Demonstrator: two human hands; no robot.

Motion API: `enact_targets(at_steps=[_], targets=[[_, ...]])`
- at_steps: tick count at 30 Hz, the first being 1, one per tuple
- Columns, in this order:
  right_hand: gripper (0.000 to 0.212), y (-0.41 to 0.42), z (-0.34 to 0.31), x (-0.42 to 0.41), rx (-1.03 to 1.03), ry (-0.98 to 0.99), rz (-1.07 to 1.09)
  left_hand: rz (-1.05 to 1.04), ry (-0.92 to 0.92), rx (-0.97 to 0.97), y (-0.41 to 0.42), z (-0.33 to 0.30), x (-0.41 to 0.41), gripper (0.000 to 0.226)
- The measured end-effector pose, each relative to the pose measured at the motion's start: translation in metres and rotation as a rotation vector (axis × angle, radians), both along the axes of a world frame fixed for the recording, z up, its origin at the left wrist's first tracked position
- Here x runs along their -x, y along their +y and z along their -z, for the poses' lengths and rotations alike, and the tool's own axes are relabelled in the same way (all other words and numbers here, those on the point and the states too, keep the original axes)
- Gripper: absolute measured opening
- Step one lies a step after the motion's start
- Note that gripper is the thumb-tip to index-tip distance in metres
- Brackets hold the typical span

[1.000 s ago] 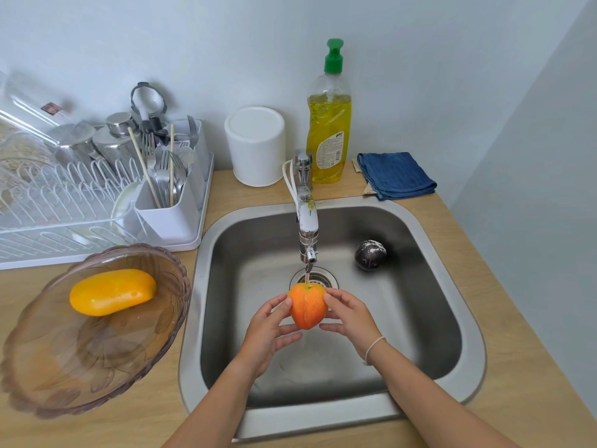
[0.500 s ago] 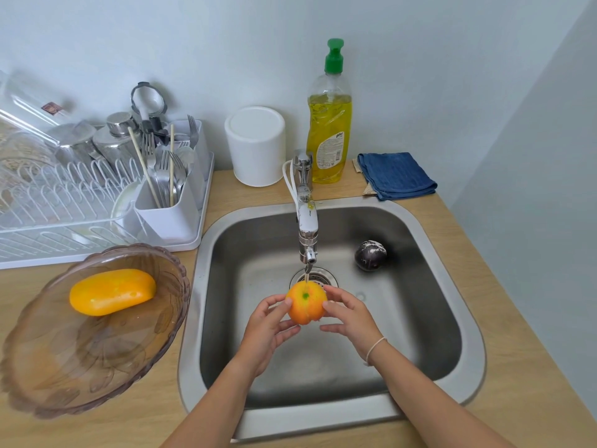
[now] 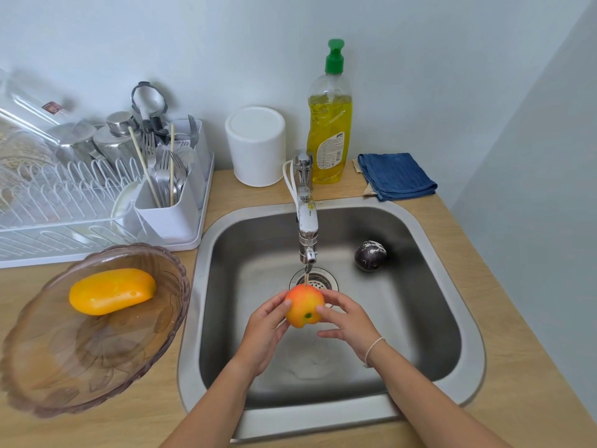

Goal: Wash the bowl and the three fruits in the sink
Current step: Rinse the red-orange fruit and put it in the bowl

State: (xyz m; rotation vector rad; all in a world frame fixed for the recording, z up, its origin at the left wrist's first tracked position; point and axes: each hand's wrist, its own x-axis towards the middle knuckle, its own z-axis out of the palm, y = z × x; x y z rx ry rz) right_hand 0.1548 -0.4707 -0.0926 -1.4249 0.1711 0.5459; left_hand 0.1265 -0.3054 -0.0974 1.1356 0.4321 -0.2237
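Note:
An orange-red round fruit (image 3: pixel 303 306) sits between my left hand (image 3: pixel 265 334) and my right hand (image 3: pixel 347 324), both gripping it over the steel sink (image 3: pixel 429 318). A thin stream from the tap (image 3: pixel 308 234) lands on its top, and its green stem end faces me. A dark purple fruit (image 3: pixel 370 255) lies at the sink's back right. A yellow-orange oblong fruit (image 3: pixel 111 291) rests in the brownish glass bowl (image 3: pixel 80 360) on the counter to the left.
A white dish rack (image 3: pixel 64 205) with cutlery stands at the back left. Behind the sink are a white canister (image 3: pixel 256 145), a bottle of yellow dish soap (image 3: pixel 329 124) and a folded blue cloth (image 3: pixel 397 175). A wall closes the right side.
My hands have turned the orange-red fruit under the stream, so its green stem end has rolled towards me. The other fruits and the bowl stay where they were.

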Motion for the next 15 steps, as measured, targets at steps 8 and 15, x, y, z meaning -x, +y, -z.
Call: enact_targets(at_steps=[8,15], targets=[[0.023,-0.0034,-0.0009,-0.0031,-0.008,0.012,-0.001,0.082,0.008,-0.124,0.0038,-0.0002,0.0017,0.043],[0.027,-0.0026,0.0005,-0.0001,0.082,-0.006,0.009,0.117,0.005,-0.131,0.0026,-0.0038,0.0054,0.033]])
